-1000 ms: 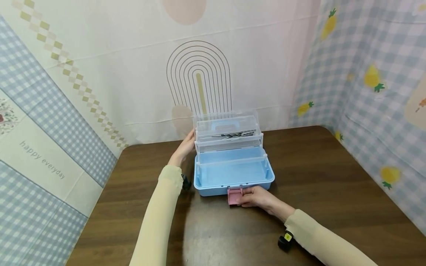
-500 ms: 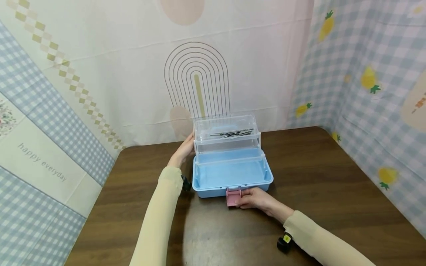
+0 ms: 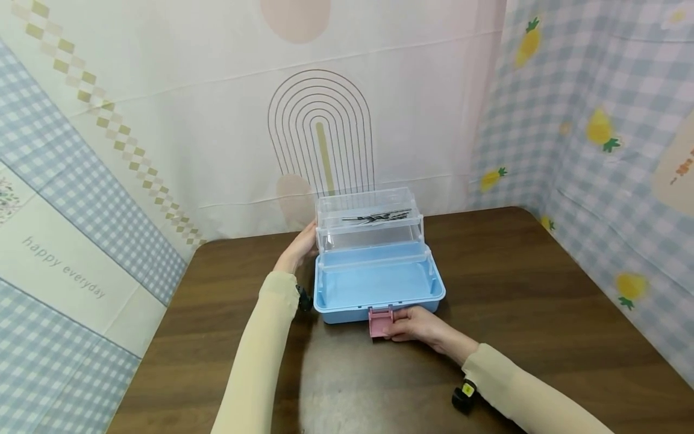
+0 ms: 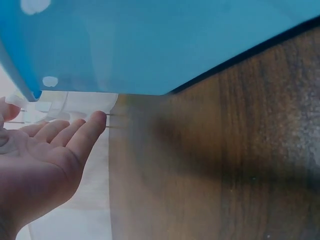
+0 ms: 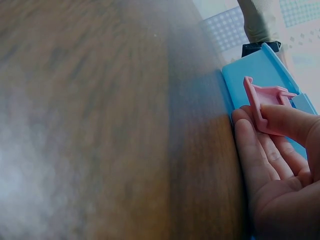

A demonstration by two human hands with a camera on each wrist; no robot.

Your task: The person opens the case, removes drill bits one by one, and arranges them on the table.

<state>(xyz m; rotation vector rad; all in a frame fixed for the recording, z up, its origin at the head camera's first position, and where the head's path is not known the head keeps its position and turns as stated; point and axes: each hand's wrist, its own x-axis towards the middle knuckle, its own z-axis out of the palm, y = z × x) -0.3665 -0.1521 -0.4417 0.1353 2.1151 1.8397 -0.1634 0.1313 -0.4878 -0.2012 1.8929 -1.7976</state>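
An indoor corner with a homely look, exact room unclear: a brown wood-grain table (image 3: 515, 301) stands against creased white printed cloth (image 3: 217, 120) and blue-and-white gingham cloth (image 3: 542, 120) with yellow fruit prints (image 3: 599, 127).

Grey lettering (image 3: 64, 268) reads "happy everyday" — on a white panel (image 3: 121, 307) of the blue-checked cloth (image 3: 65, 169).

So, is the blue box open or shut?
Open: you can see into its blue base, with clear trays raised above the back. The pink latch is down at the front, held by the right fingers.
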